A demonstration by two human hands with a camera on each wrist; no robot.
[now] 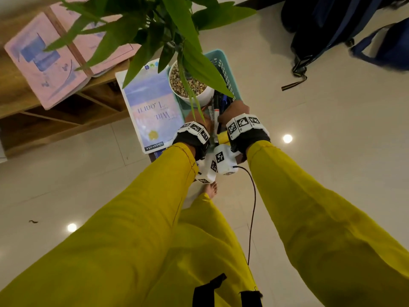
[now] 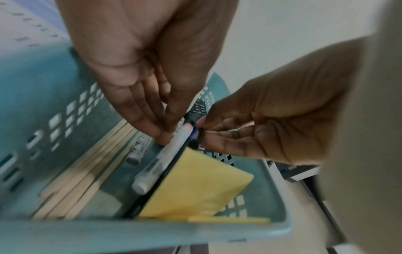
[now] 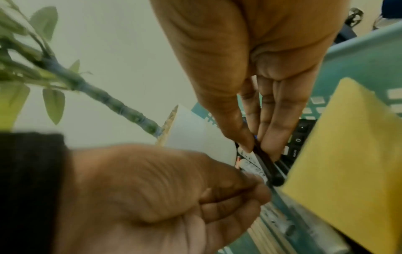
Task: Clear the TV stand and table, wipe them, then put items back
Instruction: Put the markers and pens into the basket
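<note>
Two hands work inside a teal basket [image 1: 230, 69] that sits on the tiled floor [image 1: 332, 151] beside a wooden stand [image 1: 20, 98].

Head view: the left hand [image 1: 194, 119] and right hand [image 1: 234, 110] are both lowered into the near end of the basket, wrists close together. A white pot [image 1: 199, 96] with pebbles and a green plant [image 1: 177, 29] stands in the basket just beyond the hands. A notebook [image 1: 152, 107] leans against the basket's left side. An open pink book [image 1: 51, 60] lies on top of the stand. Dark bags [image 1: 345, 29] lie on the floor, well apart to the right.

Left wrist view: the left hand [image 2: 152, 68] has fingers [image 2: 150, 120] straight and pressed together, tips touching a white marker [image 2: 156, 165] that lies in the basket [image 2: 65, 103]. A second marker [image 2: 139, 149] and wooden sticks [image 2: 82, 173] lie alongside. The right hand [image 2: 272, 123] pinches a dark pen; a yellow cloth [image 2: 195, 185] and a black remote [image 2: 196, 110] lie next to it.

Right wrist view: the right hand [image 3: 250, 68] pinches a black pen [image 3: 268, 166] between thumb and fingers, just beside the remote [image 3: 298, 137] and the yellow cloth [image 3: 348, 163]. The left hand [image 3: 152, 197] is in the foreground, its fingertips hidden.
</note>
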